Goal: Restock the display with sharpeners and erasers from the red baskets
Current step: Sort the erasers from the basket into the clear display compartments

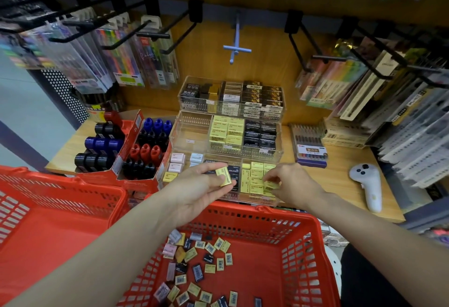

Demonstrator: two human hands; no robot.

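A clear tiered display [230, 153] on the wooden shelf holds yellow, black, pink and white erasers in rows. My left hand [199, 190] hovers over its front tier and grips a small stack of yellow erasers [224, 176]. My right hand [291, 184] pinches one yellow eraser [271, 184] at the front-right compartment, which is packed with yellow erasers. Below my arms, a red basket [311, 258] holds several loose yellow, black and pink erasers [206, 260]. A second red basket [60, 209] stands at the left. Sharpeners [145, 151] in red, blue and black fill red cardboard boxes left of the display.
A white handheld controller [368, 185] lies on the shelf at right, beside a pen pack [308, 146]. Black pegboard hooks with hanging pen packs jut out above left and right. The middle tier's left compartment [192, 134] holds nothing.
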